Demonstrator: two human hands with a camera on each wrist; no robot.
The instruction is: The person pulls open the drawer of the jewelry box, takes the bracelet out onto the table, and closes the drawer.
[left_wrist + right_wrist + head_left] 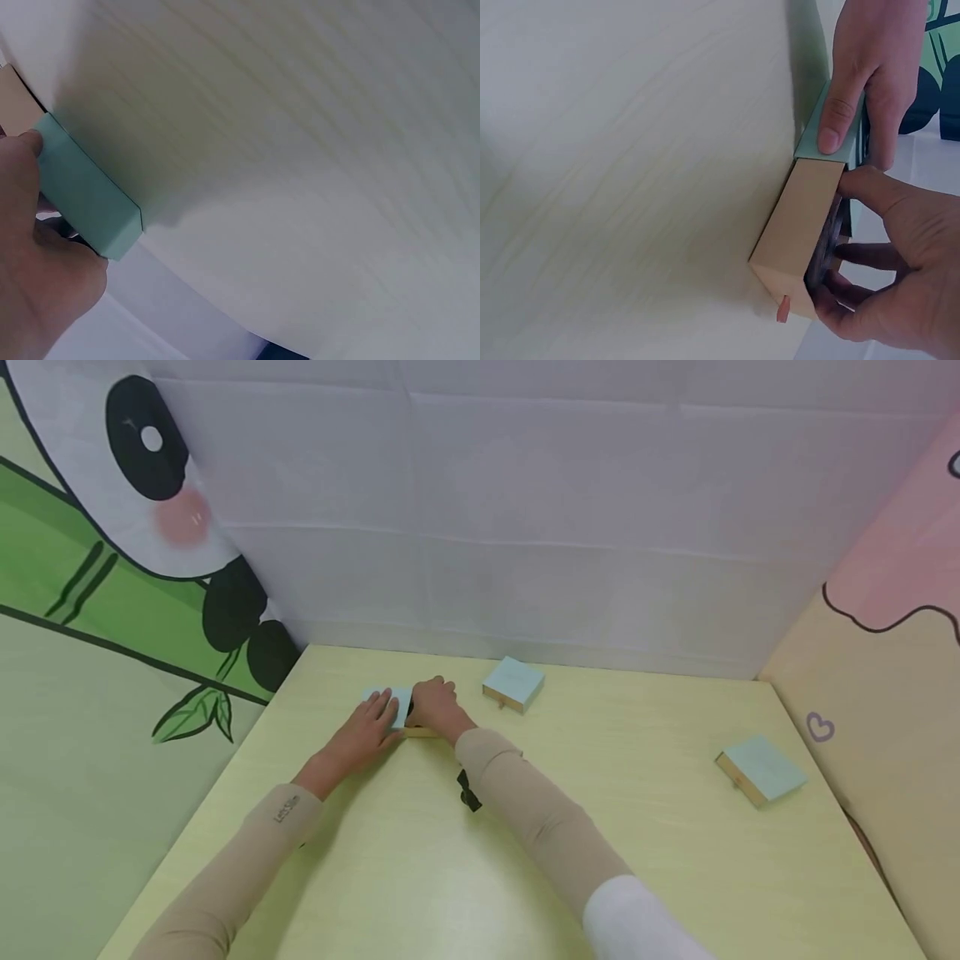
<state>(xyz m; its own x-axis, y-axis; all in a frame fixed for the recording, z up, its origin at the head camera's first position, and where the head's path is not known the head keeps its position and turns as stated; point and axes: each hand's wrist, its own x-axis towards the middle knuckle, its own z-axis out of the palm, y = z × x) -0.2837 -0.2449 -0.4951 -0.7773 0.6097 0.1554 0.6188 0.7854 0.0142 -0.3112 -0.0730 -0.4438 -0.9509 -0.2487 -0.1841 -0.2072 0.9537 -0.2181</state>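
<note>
Table point(480, 860): a spare box point(517, 677) by the back edge, a second box point(761, 768) near the right edge.
Left hand point(363, 735): fingers across the top, thumb gripping the side; a slack hold could let everything slide.
Right hand point(437, 703): fingers bent into the drawer; I cannot tell whether they pinch.
Blue sleeve point(90, 191): near the table's back left corner.
Drawer point(795, 225): juts from the sleeve; overpulling could free it.
Dark thing point(823, 247): inside, mostly hidden; a slanted lift might snag it.
Tab point(783, 309): drawer's end.
</note>
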